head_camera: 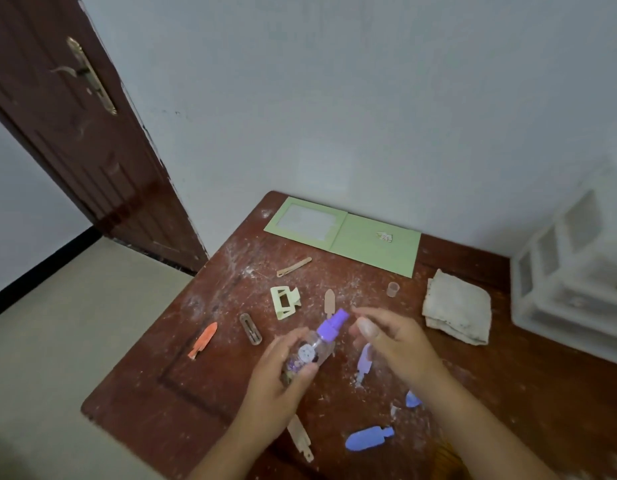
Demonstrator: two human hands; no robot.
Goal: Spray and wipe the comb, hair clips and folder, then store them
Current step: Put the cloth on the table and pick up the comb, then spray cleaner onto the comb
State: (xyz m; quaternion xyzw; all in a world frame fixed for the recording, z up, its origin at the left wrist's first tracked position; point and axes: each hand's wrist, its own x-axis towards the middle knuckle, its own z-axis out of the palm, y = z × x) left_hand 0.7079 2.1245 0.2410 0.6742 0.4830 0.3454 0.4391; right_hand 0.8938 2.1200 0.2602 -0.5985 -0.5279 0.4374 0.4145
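The left hand [282, 368] grips a clear plastic spray bottle with a purple nozzle [315, 344] over the scuffed brown wooden table [182, 386]. The right hand [390, 341] hovers just right of the nozzle, fingers loosely spread, holding nothing.

Dark brown door [75, 133] w/ brass handle [88, 76] at left, pale wall [334, 98] behind. Worn, white-speckled brown counter [196, 341]. Beige floor [75, 341] w/ black skirting.

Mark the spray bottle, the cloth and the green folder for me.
spray bottle [329, 329], head view, on its purple pump top.
cloth [457, 308], head view, middle of the folded top.
green folder [376, 249], head view, bare right-hand panel.
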